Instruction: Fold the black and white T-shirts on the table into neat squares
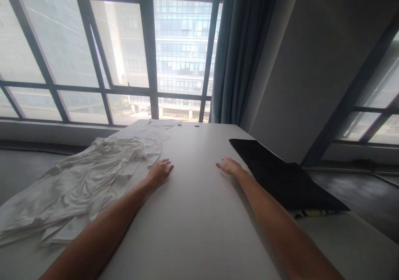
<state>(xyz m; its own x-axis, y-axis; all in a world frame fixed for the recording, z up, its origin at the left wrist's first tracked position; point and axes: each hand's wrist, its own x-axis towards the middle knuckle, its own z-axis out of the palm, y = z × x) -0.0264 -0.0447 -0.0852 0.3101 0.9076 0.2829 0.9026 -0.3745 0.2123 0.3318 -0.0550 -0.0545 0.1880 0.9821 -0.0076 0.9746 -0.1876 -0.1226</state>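
Observation:
Both my arms reach forward over a white table (pixel 193 213). My left hand (pixel 160 172) is open and holds nothing, close to the right edge of a heap of crumpled white cloth (pixel 93 176). On the other side, my right hand (pixel 229 165) is also open, its fingers slightly curved with nothing in them. Just right of it lies a flat black sheet of cloth-like material (pixel 280 176), with a patterned strip (pixel 314 212) showing under its near edge. Whether my fingertips touch the tabletop I cannot tell.
White sheets (pixel 162 123) lie at the table's far end, near two dark round holes (pixel 197 126). Beyond stand large framed windows (pixel 182 47), a grey-blue curtain (pixel 240 55) and a grey pillar (pixel 305 64). Grey floor (pixel 352 197) shows at the right.

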